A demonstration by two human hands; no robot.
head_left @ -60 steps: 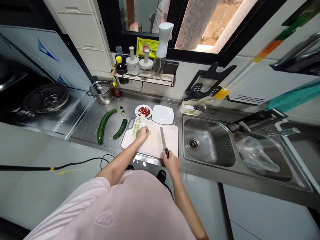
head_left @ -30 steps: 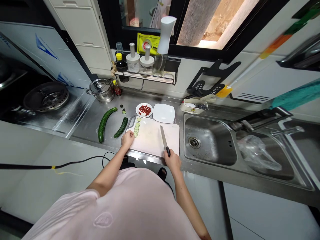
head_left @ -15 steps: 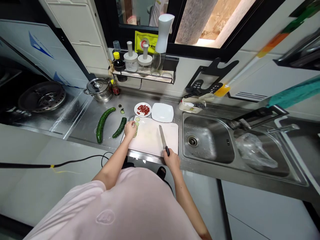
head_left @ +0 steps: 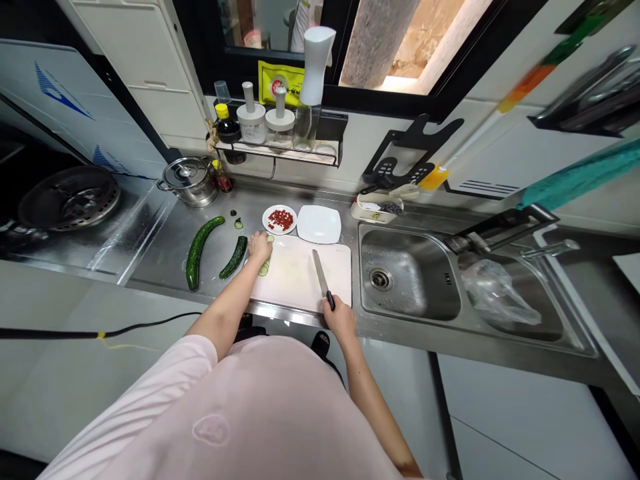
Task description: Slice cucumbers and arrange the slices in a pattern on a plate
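Observation:
A kitchen knife [head_left: 321, 275] lies with its blade over the white cutting board [head_left: 297, 293], and my right hand [head_left: 341, 319] is wrapped round its black handle at the board's front edge. My left hand [head_left: 259, 247] rests palm down at the board's left edge, its fingers bent over thin cucumber slices [head_left: 265, 267] that lie in a row there; the fingers hide part of the row. Left of the board lie a cut length of cucumber [head_left: 233, 257] and a long curved cucumber [head_left: 203, 252].
Behind the board stand a small plate of chopped red pieces [head_left: 267, 227] and a white square plate [head_left: 319, 224]. A steel sink [head_left: 415, 293] is on the right. A lidded pot [head_left: 190, 187] and a wok [head_left: 70, 197] stand left. Small cucumber ends [head_left: 239, 225] lie behind.
My left hand has moved slightly towards the back of the board and flattened over the upper slices. My right hand keeps the knife in about the same place. The view has shifted a little.

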